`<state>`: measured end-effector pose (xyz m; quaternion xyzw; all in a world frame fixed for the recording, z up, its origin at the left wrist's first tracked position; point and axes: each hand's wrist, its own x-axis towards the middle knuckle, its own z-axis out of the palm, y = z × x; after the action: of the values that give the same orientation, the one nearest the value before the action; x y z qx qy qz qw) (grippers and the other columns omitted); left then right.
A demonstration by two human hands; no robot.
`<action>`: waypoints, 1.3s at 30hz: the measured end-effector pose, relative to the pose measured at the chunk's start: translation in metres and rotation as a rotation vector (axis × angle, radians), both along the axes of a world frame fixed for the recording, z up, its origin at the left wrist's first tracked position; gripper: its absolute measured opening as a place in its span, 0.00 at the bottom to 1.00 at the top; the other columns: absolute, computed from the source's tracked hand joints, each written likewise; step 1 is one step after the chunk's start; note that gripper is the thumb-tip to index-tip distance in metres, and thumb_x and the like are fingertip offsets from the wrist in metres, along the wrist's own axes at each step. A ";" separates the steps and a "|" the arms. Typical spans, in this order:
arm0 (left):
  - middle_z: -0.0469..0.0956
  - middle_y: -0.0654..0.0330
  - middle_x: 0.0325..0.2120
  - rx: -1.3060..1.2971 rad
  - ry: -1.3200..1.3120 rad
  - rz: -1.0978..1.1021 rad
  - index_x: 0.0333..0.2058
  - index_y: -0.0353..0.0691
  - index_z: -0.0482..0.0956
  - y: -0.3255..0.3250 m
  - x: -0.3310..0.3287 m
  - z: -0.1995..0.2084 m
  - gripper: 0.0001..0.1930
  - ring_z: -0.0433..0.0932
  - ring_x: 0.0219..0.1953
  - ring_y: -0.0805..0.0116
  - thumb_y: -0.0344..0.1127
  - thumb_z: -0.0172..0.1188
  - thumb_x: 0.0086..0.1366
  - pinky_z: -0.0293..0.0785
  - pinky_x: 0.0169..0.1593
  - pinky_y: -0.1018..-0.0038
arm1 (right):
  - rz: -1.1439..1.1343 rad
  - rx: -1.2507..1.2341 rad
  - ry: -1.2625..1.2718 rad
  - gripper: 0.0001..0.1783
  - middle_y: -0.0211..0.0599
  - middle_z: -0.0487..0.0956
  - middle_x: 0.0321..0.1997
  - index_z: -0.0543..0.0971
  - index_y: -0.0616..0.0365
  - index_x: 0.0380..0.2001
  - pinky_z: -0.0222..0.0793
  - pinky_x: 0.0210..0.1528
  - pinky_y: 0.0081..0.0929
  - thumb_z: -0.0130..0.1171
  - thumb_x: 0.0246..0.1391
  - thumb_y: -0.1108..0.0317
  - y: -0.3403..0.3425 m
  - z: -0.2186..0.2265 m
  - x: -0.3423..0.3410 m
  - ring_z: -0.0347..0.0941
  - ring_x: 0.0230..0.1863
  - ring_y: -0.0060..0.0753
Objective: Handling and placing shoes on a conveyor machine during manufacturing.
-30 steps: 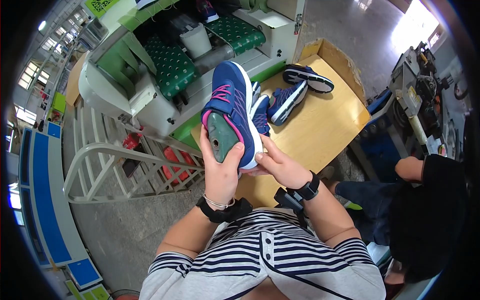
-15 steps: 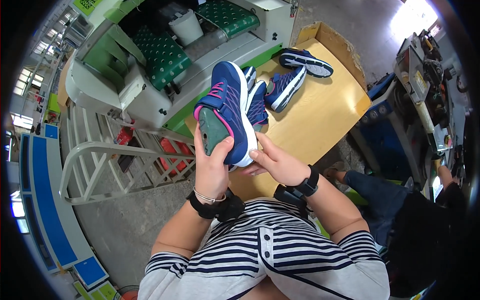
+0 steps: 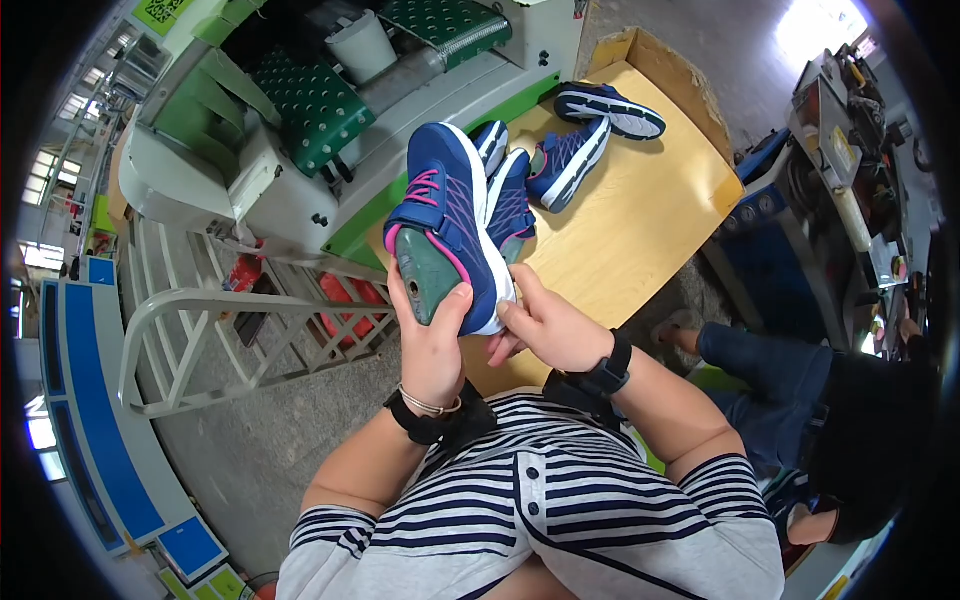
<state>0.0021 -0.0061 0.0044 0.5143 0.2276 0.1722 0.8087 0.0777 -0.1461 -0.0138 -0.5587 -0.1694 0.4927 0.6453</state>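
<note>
Since approx. half a sec ago: blue shoe (image 3: 447, 225) tilted a bit further upright, toe pointing away toward the green machine (image 3: 300, 100), heel end nearer the chest – reads as being turned over for a closer look at the heel and sole edge, not set down. Held above the near edge of the wooden table (image 3: 650, 210), clear of its surface, w/ pink laces and pink trim facing left. Left hand (image 3: 432, 345) under the heel, palm up, wrist bent back, fingers and thumb clamped round the heel and the green insert showing in the opening. Right hand (image 3: 545, 325) just beside it on the right, wrist cocked inward, fingertips pinched together on the white sole edge at the heel – touching the shoe, not fully wrapped round it. Both forearms coming up from the lower edge, elbows out, black bands on both wrists plus a thin bracelet on the left. Behind the held shoe, approx. three more blue shoes (image 3: 570, 160) lying on the table, one (image 3: 610, 110) further off near the far rim. Another person's arm and dark clothing at far right, well apart from the work. Grey railing (image 3: 230, 330) and floor at left.
</note>
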 end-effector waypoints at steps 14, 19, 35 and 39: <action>0.77 0.53 0.45 0.096 -0.061 0.094 0.57 0.32 0.65 0.161 0.124 0.066 0.30 0.76 0.47 0.62 0.26 0.62 0.54 0.73 0.53 0.68 | -0.206 -0.020 -0.141 0.25 0.42 0.77 0.52 0.60 0.60 0.63 0.71 0.51 0.25 0.49 0.67 0.67 -0.031 -0.065 0.020 0.74 0.47 0.25; 0.77 0.51 0.46 0.648 0.002 0.457 0.57 0.30 0.66 0.291 0.281 0.030 0.34 0.76 0.49 0.56 0.29 0.66 0.50 0.71 0.54 0.65 | -0.379 -0.228 0.150 0.20 0.39 0.79 0.47 0.68 0.64 0.57 0.74 0.46 0.23 0.53 0.65 0.68 -0.103 -0.110 -0.028 0.76 0.41 0.25; 0.68 0.50 0.54 1.489 -0.205 -0.227 0.56 0.38 0.69 0.151 0.231 -0.014 0.25 0.63 0.62 0.54 0.29 0.57 0.58 0.58 0.65 0.66 | -0.407 -0.529 -1.462 0.21 0.49 0.67 0.65 0.73 0.62 0.53 0.50 0.69 0.53 0.53 0.55 0.73 0.028 -0.102 0.170 0.56 0.69 0.54; 0.66 0.42 0.56 1.216 0.118 -0.632 0.60 0.32 0.64 0.079 0.149 -0.097 0.34 0.65 0.60 0.45 0.37 0.64 0.56 0.59 0.65 0.61 | -0.299 -0.853 -1.563 0.37 0.46 0.57 0.72 0.71 0.58 0.58 0.42 0.70 0.58 0.55 0.55 0.41 0.023 -0.166 0.177 0.49 0.72 0.55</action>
<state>0.1511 0.0727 -0.0924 0.9271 -0.0265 -0.0029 0.3739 0.2544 -0.1235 -0.1802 -0.9423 -0.2881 -0.0955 0.1413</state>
